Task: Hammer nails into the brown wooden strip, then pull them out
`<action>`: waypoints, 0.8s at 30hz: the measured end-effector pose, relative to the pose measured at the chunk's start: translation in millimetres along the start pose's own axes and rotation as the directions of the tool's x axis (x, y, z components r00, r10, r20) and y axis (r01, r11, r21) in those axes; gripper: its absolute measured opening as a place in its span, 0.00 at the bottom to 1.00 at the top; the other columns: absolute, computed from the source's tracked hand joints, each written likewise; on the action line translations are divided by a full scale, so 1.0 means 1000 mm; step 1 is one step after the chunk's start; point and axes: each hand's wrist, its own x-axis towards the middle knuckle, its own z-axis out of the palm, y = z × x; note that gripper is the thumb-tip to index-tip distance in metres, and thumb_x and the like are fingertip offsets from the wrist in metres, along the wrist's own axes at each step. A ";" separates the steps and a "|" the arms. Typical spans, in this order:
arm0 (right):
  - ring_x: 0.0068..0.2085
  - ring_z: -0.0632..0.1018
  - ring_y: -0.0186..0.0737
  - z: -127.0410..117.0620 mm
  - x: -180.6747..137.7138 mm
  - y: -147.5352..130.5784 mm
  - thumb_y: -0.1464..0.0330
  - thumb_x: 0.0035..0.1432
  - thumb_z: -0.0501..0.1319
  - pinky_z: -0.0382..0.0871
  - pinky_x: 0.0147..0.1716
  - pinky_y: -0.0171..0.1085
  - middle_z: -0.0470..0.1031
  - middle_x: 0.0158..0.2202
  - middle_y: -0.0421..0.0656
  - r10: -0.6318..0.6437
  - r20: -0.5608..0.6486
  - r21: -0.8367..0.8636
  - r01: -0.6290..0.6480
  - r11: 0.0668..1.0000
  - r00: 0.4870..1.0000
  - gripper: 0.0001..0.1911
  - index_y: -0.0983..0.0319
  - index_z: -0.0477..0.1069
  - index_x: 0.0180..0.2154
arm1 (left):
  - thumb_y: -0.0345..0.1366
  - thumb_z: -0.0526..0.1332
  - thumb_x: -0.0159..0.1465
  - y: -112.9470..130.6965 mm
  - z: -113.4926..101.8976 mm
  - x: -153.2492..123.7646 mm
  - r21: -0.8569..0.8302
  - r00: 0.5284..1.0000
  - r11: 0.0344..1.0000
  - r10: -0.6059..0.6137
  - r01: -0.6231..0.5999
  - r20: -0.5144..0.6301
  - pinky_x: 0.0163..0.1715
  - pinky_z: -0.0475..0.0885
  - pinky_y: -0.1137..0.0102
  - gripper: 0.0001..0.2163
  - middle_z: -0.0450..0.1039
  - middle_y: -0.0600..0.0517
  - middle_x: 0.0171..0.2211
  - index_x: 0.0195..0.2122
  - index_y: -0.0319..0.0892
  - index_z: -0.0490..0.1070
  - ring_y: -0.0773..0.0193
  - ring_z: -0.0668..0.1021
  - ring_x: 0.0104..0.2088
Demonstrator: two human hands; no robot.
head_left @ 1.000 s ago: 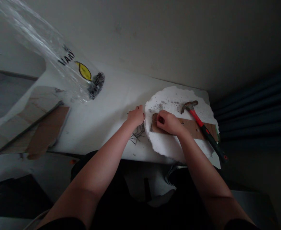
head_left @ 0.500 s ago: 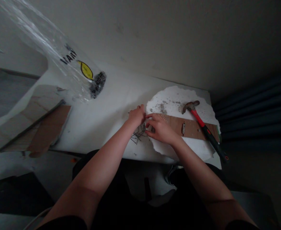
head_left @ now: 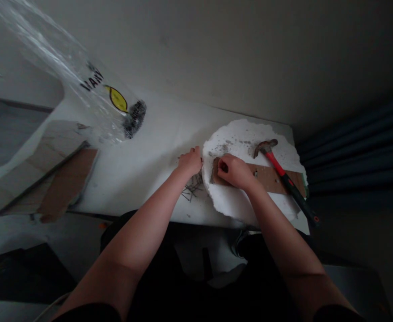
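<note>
My left hand (head_left: 190, 162) is low over the table beside a loose pile of nails (head_left: 192, 188), its fingers curled inward. Dark thin bits show at its edge, but what lies inside the fingers is hidden. My right hand (head_left: 237, 171) is closed in a curl above the near-left part of a brown wooden board (head_left: 266, 179). Its fingertips are pressed together, and anything between them is too small to make out. The board lies on a rough-edged white slab (head_left: 230, 203). A claw hammer (head_left: 276, 167) with a red and black handle rests across the board's right part.
On the left of the white table (head_left: 162, 120) stands a clear plastic bag (head_left: 109, 103) with a yellow print and dark contents. Broken boards (head_left: 70, 183) lie at the left edge. A wall rises behind, and a dark curtain (head_left: 357, 161) hangs at the right.
My right hand has moved right, away from my left hand and the nails, onto the board, and its fingers have closed. My left hand has stayed nearly in place.
</note>
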 end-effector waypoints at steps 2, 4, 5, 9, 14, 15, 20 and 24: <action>0.34 0.70 0.39 0.000 0.000 -0.001 0.72 0.53 0.60 0.59 0.33 0.37 0.73 0.34 0.44 -0.017 0.005 -0.010 0.017 1.000 1.000 0.02 0.60 0.68 0.31 | 0.37 0.50 0.69 0.000 0.000 0.000 0.000 1.000 1.000 0.004 -0.004 -0.004 0.51 0.72 0.56 0.18 0.71 0.36 0.55 0.59 0.39 0.59 0.46 0.77 0.54; 0.34 0.70 0.39 -0.002 0.000 -0.002 0.72 0.52 0.60 0.60 0.34 0.37 0.73 0.35 0.44 -0.036 0.010 -0.015 0.036 0.999 0.999 0.03 0.60 0.68 0.32 | 0.37 0.49 0.69 0.000 0.000 -0.001 -0.007 1.000 1.000 0.002 -0.002 0.001 0.50 0.72 0.56 0.18 0.71 0.36 0.55 0.59 0.39 0.59 0.46 0.78 0.53; 0.34 0.70 0.40 -0.002 0.000 -0.002 0.72 0.53 0.60 0.60 0.34 0.37 0.73 0.35 0.44 -0.042 0.009 -0.016 0.042 0.999 0.999 0.03 0.60 0.68 0.32 | 0.37 0.49 0.69 0.000 -0.001 -0.001 -0.010 1.000 1.000 0.000 0.000 0.005 0.50 0.72 0.56 0.18 0.71 0.36 0.55 0.59 0.39 0.59 0.46 0.78 0.53; 0.34 0.70 0.39 -0.002 0.000 -0.003 0.71 0.54 0.60 0.60 0.34 0.37 0.73 0.35 0.44 -0.048 0.006 -0.021 0.048 0.999 0.999 0.02 0.60 0.68 0.32 | 0.36 0.48 0.69 0.001 -0.003 -0.002 -0.015 1.000 1.000 -0.011 0.011 0.021 0.51 0.71 0.57 0.18 0.70 0.37 0.56 0.60 0.41 0.58 0.47 0.77 0.54; 0.35 0.71 0.40 0.001 0.000 -0.007 0.70 0.55 0.60 0.60 0.34 0.37 0.74 0.35 0.45 -0.036 0.004 -0.081 0.036 0.996 0.999 0.01 0.60 0.69 0.33 | 0.37 0.48 0.69 0.001 -0.002 -0.002 -0.027 1.000 0.999 -0.019 0.019 0.019 0.52 0.71 0.57 0.18 0.70 0.37 0.56 0.59 0.42 0.58 0.47 0.77 0.54; 0.35 0.71 0.41 0.001 0.001 -0.008 0.70 0.55 0.60 0.60 0.33 0.37 0.74 0.36 0.45 -0.037 0.005 -0.098 0.038 0.994 0.999 0.01 0.60 0.69 0.33 | 0.37 0.48 0.69 0.000 -0.002 -0.002 -0.028 1.000 0.999 -0.016 0.017 0.015 0.51 0.71 0.57 0.18 0.70 0.37 0.56 0.59 0.42 0.59 0.47 0.77 0.54; 0.35 0.72 0.42 -0.003 0.000 -0.011 0.69 0.56 0.60 0.59 0.32 0.38 0.75 0.38 0.47 -0.030 0.020 -0.150 0.032 0.988 0.999 0.03 0.61 0.71 0.35 | 0.37 0.48 0.69 0.000 -0.001 -0.002 -0.032 1.000 0.999 -0.019 0.020 0.022 0.52 0.70 0.56 0.18 0.70 0.37 0.56 0.60 0.42 0.58 0.47 0.77 0.55; 0.34 0.72 0.41 -0.005 -0.001 -0.010 0.70 0.55 0.61 0.59 0.31 0.38 0.75 0.37 0.46 -0.021 0.025 -0.122 0.024 0.992 0.999 0.03 0.60 0.71 0.35 | 0.36 0.48 0.69 0.001 -0.002 -0.002 -0.031 0.999 0.999 -0.023 0.023 0.024 0.53 0.70 0.57 0.19 0.70 0.37 0.56 0.60 0.42 0.58 0.48 0.77 0.55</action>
